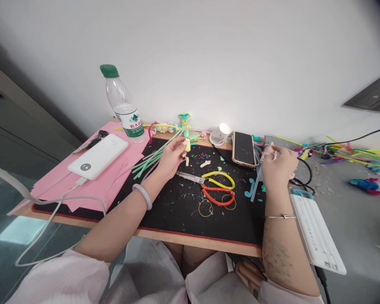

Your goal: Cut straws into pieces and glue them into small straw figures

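Observation:
My left hand point(172, 159) pinches a small, fuzzy, pale yellow piece point(188, 145) between thumb and fingers, above the black mat point(174, 215). Over the mat's right edge, my right hand point(280, 165) has its fingers bent around a pale pink, crinkled bundle point(268, 151); its fingertips are partly hidden. Scissors point(196, 179) with one yellow and one red handle lie spread between my hands. Green pipe cleaners point(153, 157) lie beside my left hand. Small pink scraps point(205, 164) and fluff dot the mat.
Pink paper sheets point(126, 169) carry a water bottle point(123, 105) and a white power bank point(98, 157). Toward the wall are a paper cup point(221, 134) and a phone point(243, 148). Another power bank point(318, 232) and colourful pipe cleaners point(357, 154) lie right. White cables point(47, 219) cross the left.

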Tool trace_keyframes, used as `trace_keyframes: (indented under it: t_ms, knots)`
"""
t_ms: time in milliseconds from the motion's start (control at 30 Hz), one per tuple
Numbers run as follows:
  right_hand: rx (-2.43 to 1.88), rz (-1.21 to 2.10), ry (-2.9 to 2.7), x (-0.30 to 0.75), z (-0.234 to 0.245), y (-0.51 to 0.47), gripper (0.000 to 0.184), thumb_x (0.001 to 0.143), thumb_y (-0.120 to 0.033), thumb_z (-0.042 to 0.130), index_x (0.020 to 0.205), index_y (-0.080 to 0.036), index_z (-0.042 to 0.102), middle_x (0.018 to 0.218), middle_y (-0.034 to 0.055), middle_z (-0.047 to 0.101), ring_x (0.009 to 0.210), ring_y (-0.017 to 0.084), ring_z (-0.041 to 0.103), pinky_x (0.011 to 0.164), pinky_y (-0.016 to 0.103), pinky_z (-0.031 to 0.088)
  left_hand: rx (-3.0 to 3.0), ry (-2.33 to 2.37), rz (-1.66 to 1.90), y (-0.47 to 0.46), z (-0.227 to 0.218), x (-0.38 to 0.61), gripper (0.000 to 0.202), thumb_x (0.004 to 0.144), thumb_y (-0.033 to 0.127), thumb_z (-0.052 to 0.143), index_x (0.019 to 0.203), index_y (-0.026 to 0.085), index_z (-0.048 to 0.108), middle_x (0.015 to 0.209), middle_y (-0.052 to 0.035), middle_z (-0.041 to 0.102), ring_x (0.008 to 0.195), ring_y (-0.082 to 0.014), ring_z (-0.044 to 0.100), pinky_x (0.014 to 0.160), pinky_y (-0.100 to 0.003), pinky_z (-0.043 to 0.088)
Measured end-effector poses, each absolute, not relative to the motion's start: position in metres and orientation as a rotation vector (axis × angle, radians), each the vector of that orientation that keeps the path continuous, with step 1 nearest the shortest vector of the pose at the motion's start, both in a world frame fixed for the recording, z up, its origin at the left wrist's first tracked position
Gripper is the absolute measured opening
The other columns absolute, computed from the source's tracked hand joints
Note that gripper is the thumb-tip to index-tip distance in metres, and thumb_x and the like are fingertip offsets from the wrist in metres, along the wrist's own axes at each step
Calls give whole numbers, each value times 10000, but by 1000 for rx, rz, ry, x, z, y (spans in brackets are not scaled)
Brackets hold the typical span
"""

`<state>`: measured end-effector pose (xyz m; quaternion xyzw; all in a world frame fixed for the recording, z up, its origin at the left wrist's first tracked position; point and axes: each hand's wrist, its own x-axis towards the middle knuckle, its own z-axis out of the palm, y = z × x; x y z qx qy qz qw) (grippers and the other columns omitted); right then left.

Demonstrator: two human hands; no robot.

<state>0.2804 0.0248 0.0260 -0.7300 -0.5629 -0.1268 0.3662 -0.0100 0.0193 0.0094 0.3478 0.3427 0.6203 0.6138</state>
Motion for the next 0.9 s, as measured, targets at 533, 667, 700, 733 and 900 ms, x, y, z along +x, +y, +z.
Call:
trace_keyframes:
  t_ms: [533,667,700,733,900]
  knots:
    - [-1184,161,-2147,182,1,14,224,825,-123,437,913,-173,637,893,86,635,878,216,546,799,351,444,1014,837,1220,14,5,-1,222,712,265,658,899,161,601,745,1,564,575,-53,494,542,-177,411]
    - [-1206,221,-1982,185,6,10,257,857,-173,411,988,-185,632,951,73,659,859,192,596,796,335,458,1026,832,1201,14,4,-1,223,712,278,658,890,163,591,760,1,572,608,-59,520,568,-184,430]
    - [-1187,220,-1966,185,8,8,268,864,-177,404,1004,-187,632,967,75,658,875,190,598,809,335,456,1028,833,1196,14,3,-1,229,710,282,660,890,161,588,756,2,575,613,-61,528,580,-189,438]
    - [-1162,215,-1957,184,9,7,278,868,-177,397,1018,-186,632,978,77,656,893,189,597,822,333,453,1032,833,1189,14,3,-1,236,707,285,663,891,159,584,754,0,581,622,-64,540,597,-197,447]
    - [-1084,229,-1937,177,14,0,287,879,-180,390,1032,-194,631,973,77,657,905,181,598,828,330,463,1064,833,1160,14,3,-1,252,685,279,682,863,147,562,771,-18,621,682,-95,602,684,-250,487]
